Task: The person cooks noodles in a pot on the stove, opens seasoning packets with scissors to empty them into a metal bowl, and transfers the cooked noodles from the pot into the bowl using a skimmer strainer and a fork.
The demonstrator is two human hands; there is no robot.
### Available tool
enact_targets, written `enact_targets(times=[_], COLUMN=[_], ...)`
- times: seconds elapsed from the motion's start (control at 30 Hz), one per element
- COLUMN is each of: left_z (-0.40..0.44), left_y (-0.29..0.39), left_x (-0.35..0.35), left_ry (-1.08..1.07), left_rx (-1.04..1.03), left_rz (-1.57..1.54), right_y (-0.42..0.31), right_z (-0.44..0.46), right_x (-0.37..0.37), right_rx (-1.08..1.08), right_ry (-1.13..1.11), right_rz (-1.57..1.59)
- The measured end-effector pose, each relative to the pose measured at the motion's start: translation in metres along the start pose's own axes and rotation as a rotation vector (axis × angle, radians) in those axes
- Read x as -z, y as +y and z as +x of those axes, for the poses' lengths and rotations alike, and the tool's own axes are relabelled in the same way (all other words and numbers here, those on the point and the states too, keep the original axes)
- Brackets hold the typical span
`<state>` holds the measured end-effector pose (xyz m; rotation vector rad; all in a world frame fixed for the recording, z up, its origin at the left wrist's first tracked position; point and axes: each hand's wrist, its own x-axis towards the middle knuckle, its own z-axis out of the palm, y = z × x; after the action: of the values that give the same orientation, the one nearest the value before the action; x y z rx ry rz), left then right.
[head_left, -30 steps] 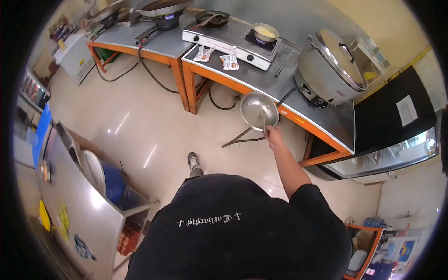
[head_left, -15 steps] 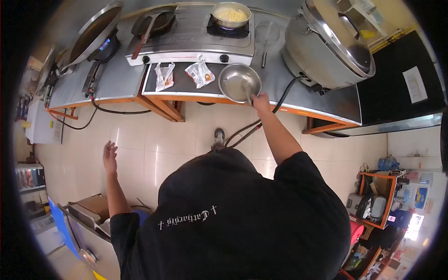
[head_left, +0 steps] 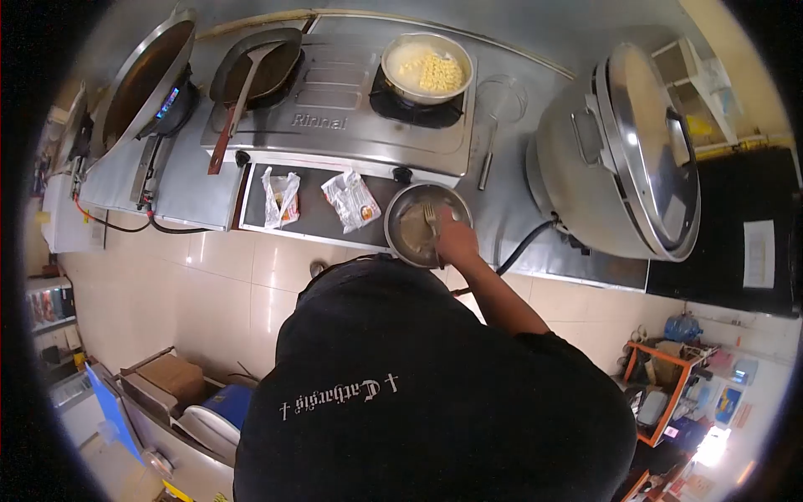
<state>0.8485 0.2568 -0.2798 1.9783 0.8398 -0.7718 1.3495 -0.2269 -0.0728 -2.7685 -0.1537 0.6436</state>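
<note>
Seemingly a bowl-positioning step: right hand [head_left: 457, 241] grips metal bowl [head_left: 409, 244] and fork [head_left: 430, 215] together, just in front of stove [head_left: 339, 142]. Left hand out of view, grip untellable. Next move calls for level bowl, fork pinned.

Pale glossy floor tiles [head_left: 219, 268]; grey worktop [head_left: 535, 243]; orange-framed shelf [head_left: 661, 393].

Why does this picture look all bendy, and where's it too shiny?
Head view: a wide lens probably bends the long grey metal table and blackens the corners; white glare streaks the pale tiled floor; a patch at lower right glows white.
</note>
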Motion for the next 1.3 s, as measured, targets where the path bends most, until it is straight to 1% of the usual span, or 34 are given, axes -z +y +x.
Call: enact_targets(times=[0.03, 0.1, 0.13, 0.2, 0.23, 0.27, 0.3, 0.33, 0.37, 0.4, 0.43, 0.47, 0.5, 0.53, 0.57, 0.6, 0.63, 0.67, 0.7, 0.77, 0.8, 0.87, 0.9, 0.97, 1.0, 1.07, 1.1, 1.2, 1.27, 1.3], left_z=[0.001, 0.008, 0.017, 0.045, 0.066, 0.084, 0.102, 0.118, 0.103, 0.076, 0.072, 0.069, 0.071, 0.079, 0.095, 0.111, 0.122, 0.132, 0.131, 0.111, 0.104, 0.096, 0.092, 0.094, 0.089, 0.088, 0.089, 0.088, 0.09, 0.092], left_y=[0.001, 0.001, 0.003, 0.003, 0.008, 0.029, 0.054, 0.083, 0.14, 0.22, 0.246, 0.272, 0.281, 0.274, 0.253, 0.228, 0.196, 0.167, 0.136, 0.093, 0.076, 0.066, 0.063, 0.054, 0.049, 0.045, 0.045, 0.047, 0.048, 0.046], left_x=[-0.002, 0.001, 0.005, 0.027, 0.043, 0.065, 0.088, 0.112, 0.124, 0.138, 0.14, 0.143, 0.143, 0.139, 0.127, 0.114, 0.095, 0.078, 0.06, 0.032, 0.024, 0.012, 0.007, 0.0, -0.003, -0.01, -0.013, -0.015, -0.016, -0.016], left_ry=[-0.002, -0.01, -0.004, 0.052, 0.102, 0.089, 0.115, 0.194, 0.304, 0.413, 0.418, 0.423, 0.438, 0.436, 0.352, 0.269, 0.189, 0.109, 0.075, 0.08, 0.094, 0.112, 0.121, 0.149, 0.159, 0.175, 0.185, 0.193, 0.196, 0.199], left_rx=[-0.007, -0.058, -0.119, -0.358, -0.518, -0.374, -0.248, -0.149, -0.134, -0.112, -0.13, -0.149, -0.18, -0.185, -0.201, -0.217, -0.236, -0.248, -0.231, -0.136, -0.098, -0.047, -0.025, 0.01, 0.024, 0.045, 0.051, 0.057, 0.059, 0.057], left_rz=[0.013, 0.058, 0.111, 0.262, 0.346, 0.015, -0.4, -0.765, -0.704, -0.639, -0.633, -0.626, -0.603, -0.606, -0.576, -0.545, -0.63, -0.714, -0.662, -0.406, -0.309, -0.26, -0.261, -0.3, -0.319, -0.36, -0.373, -0.386, -0.389, -0.4], right_y=[-0.002, -0.004, -0.007, -0.012, -0.012, -0.011, -0.009, -0.009, -0.003, 0.009, 0.019, 0.017, 0.008, -0.002, -0.014, -0.027, -0.037, -0.052, -0.062, -0.08, -0.081, -0.082, -0.082, -0.09, -0.091, -0.097, -0.1, -0.102, -0.103, -0.104], right_z=[-0.001, -0.002, 0.0, 0.002, 0.001, 0.0, -0.001, 0.001, 0.002, 0.0, 0.0, -0.001, -0.001, 0.002, 0.01, 0.024, 0.045, 0.064, 0.116, 0.164, 0.183, 0.213, 0.222, 0.233, 0.237, 0.236, 0.231, 0.19, 0.154, 0.139], right_x=[0.009, 0.007, 0.006, 0.0, -0.005, -0.007, -0.008, -0.005, 0.003, 0.017, 0.032, 0.06, 0.096, 0.132, 0.168, 0.198, 0.216, 0.244, 0.265, 0.272, 0.267, 0.254, 0.251, 0.253, 0.252, 0.251, 0.25, 0.246, 0.248, 0.249], right_rx=[0.021, -0.003, -0.021, -0.002, 0.005, 0.004, -0.034, -0.07, -0.07, 0.047, 0.165, 0.206, 0.245, 0.279, 0.311, 0.319, 0.263, 0.23, 0.188, 0.098, 0.099, 0.186, 0.191, 0.239, 0.248, 0.293, 0.297, 0.347, 0.506, 0.503], right_ry=[-0.027, -0.033, -0.02, -0.047, -0.078, -0.078, -0.052, -0.021, -0.017, 0.012, 0.044, 0.075, 0.105, 0.209, 0.314, 0.443, 0.64, 0.615, 0.624, 0.485, 0.496, 0.429, 0.436, 0.386, 0.387, 0.324, 0.323, 0.302, 0.308, 0.305], right_rz=[0.04, 0.08, 0.123, 0.064, 0.016, 0.007, -0.005, -0.019, -0.028, -0.006, 0.015, 0.109, 0.205, 0.175, 0.144, 0.011, -0.163, -0.302, -0.544, -0.587, -0.586, -0.742, -0.748, -0.537, -0.547, -0.425, -0.427, -0.467, -0.603, -0.605])
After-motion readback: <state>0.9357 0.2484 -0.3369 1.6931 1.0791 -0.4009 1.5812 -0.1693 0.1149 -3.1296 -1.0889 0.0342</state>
